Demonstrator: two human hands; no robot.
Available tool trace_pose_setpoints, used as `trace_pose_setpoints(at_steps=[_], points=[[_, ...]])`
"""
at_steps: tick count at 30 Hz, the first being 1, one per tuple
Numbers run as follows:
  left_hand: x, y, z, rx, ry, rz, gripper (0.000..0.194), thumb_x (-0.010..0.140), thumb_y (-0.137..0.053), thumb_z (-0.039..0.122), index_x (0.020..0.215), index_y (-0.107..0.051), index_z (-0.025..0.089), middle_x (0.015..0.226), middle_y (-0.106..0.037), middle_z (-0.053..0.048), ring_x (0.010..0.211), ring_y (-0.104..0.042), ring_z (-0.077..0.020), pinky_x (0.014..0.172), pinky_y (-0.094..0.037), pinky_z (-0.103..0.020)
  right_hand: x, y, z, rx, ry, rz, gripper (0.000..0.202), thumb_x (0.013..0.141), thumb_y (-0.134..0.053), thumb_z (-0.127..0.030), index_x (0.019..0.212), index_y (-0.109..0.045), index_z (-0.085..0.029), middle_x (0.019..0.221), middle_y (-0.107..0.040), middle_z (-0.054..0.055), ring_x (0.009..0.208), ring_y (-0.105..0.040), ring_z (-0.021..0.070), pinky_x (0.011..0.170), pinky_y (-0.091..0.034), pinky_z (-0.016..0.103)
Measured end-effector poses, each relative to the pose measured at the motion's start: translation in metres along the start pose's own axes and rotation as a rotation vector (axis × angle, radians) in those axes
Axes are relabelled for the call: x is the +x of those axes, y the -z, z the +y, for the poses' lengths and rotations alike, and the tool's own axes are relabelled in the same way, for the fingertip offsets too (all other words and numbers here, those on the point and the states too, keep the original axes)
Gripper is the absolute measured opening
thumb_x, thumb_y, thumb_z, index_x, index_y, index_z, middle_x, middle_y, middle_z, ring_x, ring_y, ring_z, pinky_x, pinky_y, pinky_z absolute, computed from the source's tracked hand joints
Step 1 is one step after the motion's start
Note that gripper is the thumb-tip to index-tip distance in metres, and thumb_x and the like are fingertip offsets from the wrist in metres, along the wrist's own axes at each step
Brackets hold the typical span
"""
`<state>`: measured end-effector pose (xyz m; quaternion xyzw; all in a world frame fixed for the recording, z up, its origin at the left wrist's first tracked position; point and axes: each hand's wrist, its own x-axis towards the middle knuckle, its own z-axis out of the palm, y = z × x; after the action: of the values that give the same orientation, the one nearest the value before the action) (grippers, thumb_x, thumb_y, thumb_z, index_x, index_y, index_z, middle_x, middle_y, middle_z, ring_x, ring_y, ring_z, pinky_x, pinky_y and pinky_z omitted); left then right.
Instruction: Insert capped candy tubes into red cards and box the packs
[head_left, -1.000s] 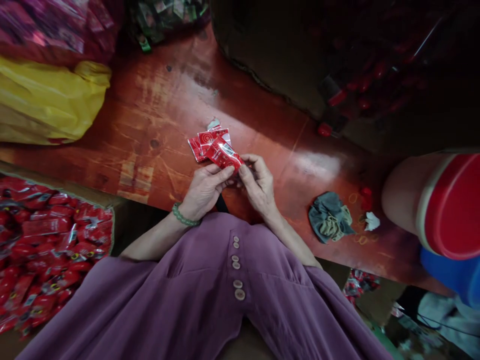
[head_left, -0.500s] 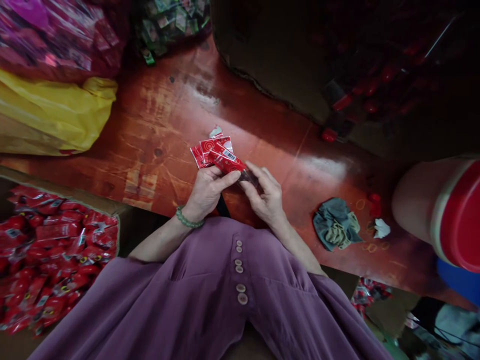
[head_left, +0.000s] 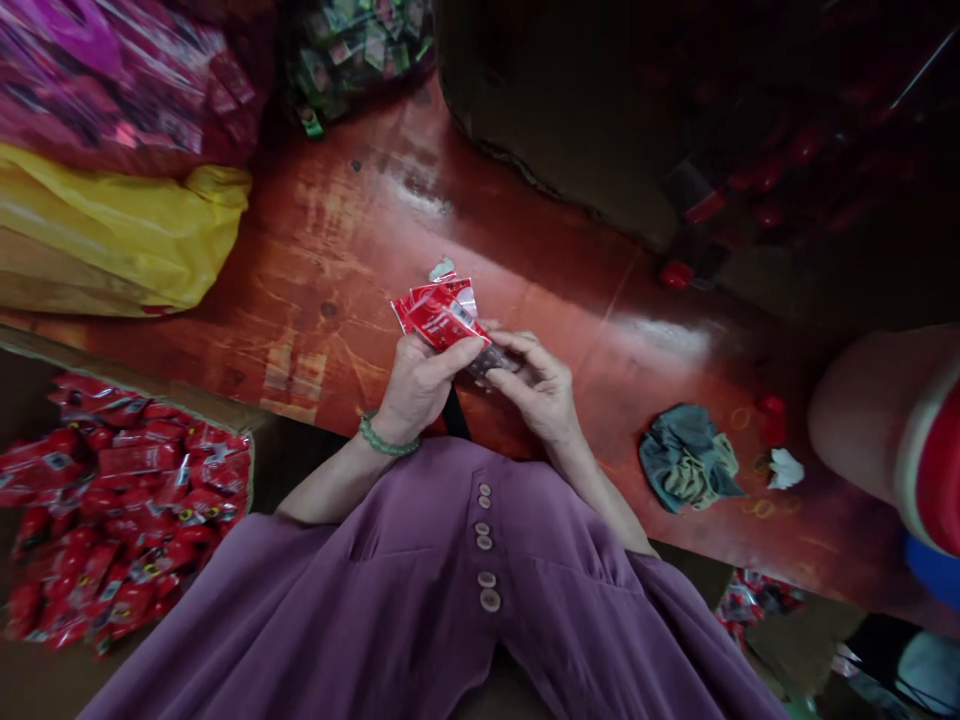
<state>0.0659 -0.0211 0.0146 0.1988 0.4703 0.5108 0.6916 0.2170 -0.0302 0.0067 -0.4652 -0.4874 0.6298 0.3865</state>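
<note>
A small red printed packet (head_left: 444, 318) with a clear lower part is held over the front of the table in the middle of the view. My left hand (head_left: 424, 385), with a green bead bracelet at the wrist, grips its left side, thumb on top. The fingers of my right hand (head_left: 540, 385) are closed at the packet's clear end, which looks dark; its contents I cannot make out. Other red packets (head_left: 459, 290) lie fanned just beyond and under the held one. A whitish scrap (head_left: 442, 268) is behind them.
At the lower left stands a carton (head_left: 247, 480) of red packaged items. A yellow bag (head_left: 150, 235) and a pink bag (head_left: 142, 90) lie at the upper left. Right are a crumpled dark cloth (head_left: 686, 460), a white scrap (head_left: 785, 468) and a red-lidded bucket (head_left: 855, 410). A dark carton fills the upper right.
The held packet has turned so that more of its red printed face shows. My right fingers have curled in more around its clear end. The whole view has shifted slightly.
</note>
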Motion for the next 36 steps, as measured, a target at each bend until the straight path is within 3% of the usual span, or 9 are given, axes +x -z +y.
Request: trace_pose_setpoints(at_steps=[4,8,14,22,24,27,32,36], points=[[0.0,-0.001,0.0,0.088,-0.005,-0.028,0.026,0.071,-0.082,0.041,0.086,-0.077,0.02,0.089,-0.078,-0.004,0.086,-0.073,-0.0197,0.086,-0.058,-0.034,-0.003,-0.003,0.003,0.057,-0.046,0.05,0.043,0.082,-0.076,-0.048,0.117,-0.061,-0.029,0.129,-0.061,0.005,0.096,-0.066,0.0163,0.082,-0.062,0.033],[0.001,-0.003,0.002,0.002,-0.011,-0.005,0.035,0.068,-0.085,0.045,0.091,-0.076,0.021,0.099,-0.079,-0.006,0.095,-0.074,-0.022,0.092,-0.057,-0.038,0.0,-0.004,0.002,0.024,-0.013,0.056,0.038,0.084,-0.073,-0.049,0.114,-0.064,-0.028,0.117,-0.063,0.005,0.089,-0.067,0.0155,0.077,-0.062,0.032],[0.0,-0.009,-0.001,-0.052,-0.068,0.074,0.031,0.07,-0.083,0.046,0.087,-0.076,0.021,0.096,-0.079,-0.005,0.1,-0.073,-0.0226,0.098,-0.056,-0.039,0.004,-0.006,0.001,-0.189,0.189,0.116,0.023,0.085,-0.074,-0.039,0.104,-0.07,-0.029,0.102,-0.068,0.003,0.098,-0.064,0.0191,0.093,-0.056,0.04],[0.003,-0.006,0.001,-0.118,-0.047,-0.008,0.033,0.07,-0.086,0.045,0.09,-0.077,0.021,0.101,-0.079,-0.006,0.105,-0.073,-0.024,0.098,-0.056,-0.038,0.006,-0.01,0.006,0.013,0.033,0.132,0.036,0.083,-0.075,-0.046,0.112,-0.066,-0.027,0.113,-0.061,0.004,0.096,-0.065,0.0165,0.081,-0.062,0.033],[0.003,-0.004,-0.002,-0.151,-0.059,0.014,0.035,0.069,-0.086,0.047,0.091,-0.078,0.021,0.101,-0.079,-0.006,0.106,-0.073,-0.024,0.098,-0.056,-0.038,0.007,-0.011,0.008,0.04,0.063,0.124,0.031,0.083,-0.076,-0.042,0.109,-0.067,-0.027,0.111,-0.063,0.003,0.098,-0.066,0.0159,0.082,-0.062,0.032],[0.005,-0.001,-0.005,-0.148,-0.026,0.069,0.037,0.068,-0.087,0.047,0.089,-0.078,0.019,0.095,-0.08,-0.007,0.1,-0.074,-0.0242,0.093,-0.058,-0.038,0.009,-0.013,0.012,0.101,0.096,0.098,0.026,0.085,-0.076,-0.038,0.108,-0.068,-0.028,0.105,-0.064,0.0,0.086,-0.068,0.0124,0.076,-0.062,0.03],[0.011,-0.001,-0.004,-0.136,-0.004,0.078,0.033,0.065,-0.09,0.043,0.082,-0.077,0.018,0.083,-0.079,-0.005,0.088,-0.075,-0.0211,0.088,-0.058,-0.034,0.01,-0.014,0.017,-0.165,0.281,0.21,0.018,0.087,-0.073,-0.026,0.105,-0.071,-0.027,0.102,-0.069,0.001,0.096,-0.067,0.0147,0.088,-0.057,0.033],[0.013,-0.001,-0.006,-0.182,0.009,0.086,0.036,0.061,-0.091,0.043,0.083,-0.076,0.019,0.084,-0.079,-0.003,0.088,-0.075,-0.019,0.089,-0.057,-0.032,0.012,-0.011,0.012,-0.236,0.346,0.238,0.018,0.088,-0.072,-0.025,0.106,-0.07,-0.026,0.101,-0.069,0.001,0.094,-0.067,0.0149,0.084,-0.057,0.033]])
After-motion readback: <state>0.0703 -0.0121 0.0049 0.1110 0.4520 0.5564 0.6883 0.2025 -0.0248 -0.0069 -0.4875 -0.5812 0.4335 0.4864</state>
